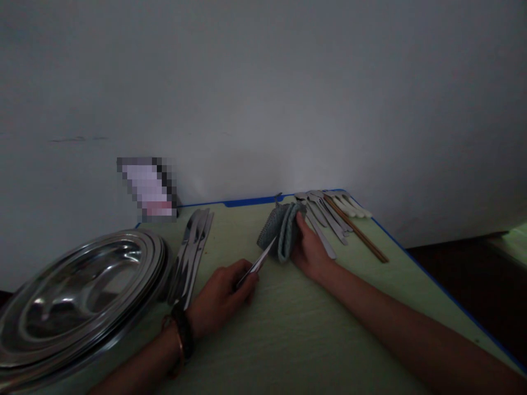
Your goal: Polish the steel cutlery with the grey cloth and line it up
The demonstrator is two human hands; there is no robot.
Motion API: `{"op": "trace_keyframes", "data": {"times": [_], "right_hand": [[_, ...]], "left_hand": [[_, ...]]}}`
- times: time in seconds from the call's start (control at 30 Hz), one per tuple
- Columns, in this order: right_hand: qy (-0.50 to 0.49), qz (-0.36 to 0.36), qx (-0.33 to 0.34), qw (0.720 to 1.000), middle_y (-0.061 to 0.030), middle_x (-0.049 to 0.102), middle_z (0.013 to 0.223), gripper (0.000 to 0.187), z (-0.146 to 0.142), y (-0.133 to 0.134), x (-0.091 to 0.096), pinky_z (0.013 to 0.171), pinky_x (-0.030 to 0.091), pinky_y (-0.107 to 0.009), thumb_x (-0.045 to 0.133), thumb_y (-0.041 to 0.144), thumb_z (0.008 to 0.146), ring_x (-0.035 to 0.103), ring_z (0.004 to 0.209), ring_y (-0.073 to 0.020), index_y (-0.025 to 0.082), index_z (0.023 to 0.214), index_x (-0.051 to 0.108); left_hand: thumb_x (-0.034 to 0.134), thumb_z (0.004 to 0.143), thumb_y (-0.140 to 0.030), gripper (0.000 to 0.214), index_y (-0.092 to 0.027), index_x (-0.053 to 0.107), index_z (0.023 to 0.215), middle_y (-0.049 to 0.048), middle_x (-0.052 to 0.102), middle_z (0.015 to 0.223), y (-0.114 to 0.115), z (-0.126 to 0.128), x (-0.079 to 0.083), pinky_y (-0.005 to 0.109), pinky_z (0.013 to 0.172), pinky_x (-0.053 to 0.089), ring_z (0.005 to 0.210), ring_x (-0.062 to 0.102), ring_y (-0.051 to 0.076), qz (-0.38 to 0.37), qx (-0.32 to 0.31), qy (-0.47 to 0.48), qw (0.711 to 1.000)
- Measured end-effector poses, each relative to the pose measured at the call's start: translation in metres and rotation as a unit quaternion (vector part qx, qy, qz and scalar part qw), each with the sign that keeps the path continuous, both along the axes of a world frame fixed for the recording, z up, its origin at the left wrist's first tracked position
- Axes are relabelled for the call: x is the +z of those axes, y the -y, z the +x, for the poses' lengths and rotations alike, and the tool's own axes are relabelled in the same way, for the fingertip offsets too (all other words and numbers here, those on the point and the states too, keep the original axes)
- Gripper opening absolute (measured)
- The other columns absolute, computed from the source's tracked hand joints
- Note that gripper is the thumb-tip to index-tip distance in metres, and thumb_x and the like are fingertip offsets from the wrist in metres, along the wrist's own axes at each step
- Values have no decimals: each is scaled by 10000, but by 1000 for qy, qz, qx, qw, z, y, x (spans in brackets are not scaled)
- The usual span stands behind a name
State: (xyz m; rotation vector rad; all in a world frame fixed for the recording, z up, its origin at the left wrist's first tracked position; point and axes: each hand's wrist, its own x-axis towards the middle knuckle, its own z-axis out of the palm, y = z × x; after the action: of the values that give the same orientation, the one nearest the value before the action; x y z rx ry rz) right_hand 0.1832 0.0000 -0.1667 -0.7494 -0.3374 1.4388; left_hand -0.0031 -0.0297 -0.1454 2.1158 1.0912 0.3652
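Well left of the folded cloth [287,233] sit steel plates [78,299]; nearer it, several knives [201,253]. The left hand [220,293] closes round a slim metal utensil [262,258] (perhaps a knife; light is dim) angled toward the cloth. The right hand [309,249] grips the cloth's right side; beyond lie chopsticks [358,231].

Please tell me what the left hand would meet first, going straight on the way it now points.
The left hand would probably meet the folded cloth held in the right hand first, though depth is unclear.
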Motion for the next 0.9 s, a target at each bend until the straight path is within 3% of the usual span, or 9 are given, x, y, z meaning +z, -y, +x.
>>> {"op": "trace_keyframes", "data": {"times": [0.2, 0.47, 0.7, 0.9], "right_hand": [[100, 30, 42, 994, 4, 689, 717, 201, 0, 3, -6, 741, 482, -312, 709, 303, 623, 629, 712, -158, 180, 766, 639], [173, 70, 64, 980, 4, 689, 843, 261, 1, 2, -11, 785, 458, -308, 720, 276, 606, 624, 759, -145, 208, 843, 632], [236, 67, 36, 969, -29, 682, 919, 266, 0, 3, -14, 791, 454, -327, 688, 384, 647, 620, 857, -185, 203, 836, 642], [234, 41, 0, 971, -18, 684, 905, 324, -1, 1, -16, 905, 399, -340, 604, 496, 697, 598, 932, -185, 213, 850, 647]], "left_hand": [[392, 854, -352, 249, -156, 509, 752, -41, 503, 579, 3, 0, 2, 199, 457, 317, 510, 462, 101, -25, -44, -22, 998], [423, 839, -327, 321, -155, 516, 1094, -24, 609, 639, 3, 0, 5, 200, 468, 365, 509, 507, 110, -45, -51, 16, 998], [401, 871, -337, 344, -167, 481, 1160, -15, 656, 652, 3, 1, -1, 196, 464, 363, 502, 534, 115, 2, -48, -37, 998], [384, 883, -343, 333, -180, 490, 1153, -7, 677, 683, 5, 2, 1, 202, 486, 377, 521, 556, 124, 19, -54, -48, 997]]}}
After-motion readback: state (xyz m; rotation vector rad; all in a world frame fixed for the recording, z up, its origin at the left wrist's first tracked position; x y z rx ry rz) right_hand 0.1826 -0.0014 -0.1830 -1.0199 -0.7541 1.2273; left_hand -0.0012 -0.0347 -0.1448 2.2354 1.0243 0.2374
